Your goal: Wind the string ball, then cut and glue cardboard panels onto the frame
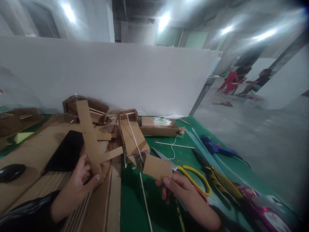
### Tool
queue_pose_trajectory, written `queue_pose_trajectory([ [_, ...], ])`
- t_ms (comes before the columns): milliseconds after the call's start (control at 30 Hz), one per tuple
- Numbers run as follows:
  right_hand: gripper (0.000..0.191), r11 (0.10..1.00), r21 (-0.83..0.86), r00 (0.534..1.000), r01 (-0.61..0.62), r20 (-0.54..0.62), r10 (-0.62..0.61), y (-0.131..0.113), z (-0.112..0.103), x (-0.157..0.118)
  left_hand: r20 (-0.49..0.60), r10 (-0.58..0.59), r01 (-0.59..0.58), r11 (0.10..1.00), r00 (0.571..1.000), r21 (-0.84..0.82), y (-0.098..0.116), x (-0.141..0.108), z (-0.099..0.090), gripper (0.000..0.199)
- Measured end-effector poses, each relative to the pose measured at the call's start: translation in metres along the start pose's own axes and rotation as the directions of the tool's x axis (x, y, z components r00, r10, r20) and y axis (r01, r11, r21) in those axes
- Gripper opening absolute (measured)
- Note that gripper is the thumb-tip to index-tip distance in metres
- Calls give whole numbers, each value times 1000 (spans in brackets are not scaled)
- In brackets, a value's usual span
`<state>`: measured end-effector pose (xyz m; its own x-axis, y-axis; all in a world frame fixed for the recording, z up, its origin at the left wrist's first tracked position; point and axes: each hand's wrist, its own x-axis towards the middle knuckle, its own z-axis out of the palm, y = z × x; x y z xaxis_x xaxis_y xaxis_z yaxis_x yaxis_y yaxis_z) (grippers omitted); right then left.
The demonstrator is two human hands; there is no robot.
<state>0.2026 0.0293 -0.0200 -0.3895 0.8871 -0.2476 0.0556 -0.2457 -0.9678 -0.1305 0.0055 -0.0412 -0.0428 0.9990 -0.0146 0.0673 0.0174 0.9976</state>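
My left hand (80,180) grips a long cardboard strip (88,135) that stands up from the fingers, with a shorter strip (112,154) jutting off it to the right. Between thumb and fingers, my right hand (178,187) pinches a small rectangular cardboard piece (157,167). Just behind that piece lies a cardboard box construction (132,135) with a white string (133,131) across it. Scissors with yellow handles (196,177) rest right beside my right hand, their blades partly hidden by the cardboard piece.
Pliers (217,177), a blue glue gun (218,146) and a purple device (263,209) lie to the right. An open cardboard box (159,129) stands at the back. A black phone-like slab (66,151) and a mouse (12,173) sit left. A white partition (120,74) closes the rear.
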Motion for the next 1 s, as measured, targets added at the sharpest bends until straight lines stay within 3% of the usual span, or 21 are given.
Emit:
queue_pose_trajectory([
  [367, 52, 1000, -29, 1000, 5, -1, -5, -4, 1, -2, -48, -26, 25, 1000, 999, -13, 4, 1, 3, 78],
  [1000, 53, 999, -36, 1000, 1, 0, -1, -4, 1, -2, -32, -30, 29, 999, 999, -17, 6, -1, 3, 73],
])
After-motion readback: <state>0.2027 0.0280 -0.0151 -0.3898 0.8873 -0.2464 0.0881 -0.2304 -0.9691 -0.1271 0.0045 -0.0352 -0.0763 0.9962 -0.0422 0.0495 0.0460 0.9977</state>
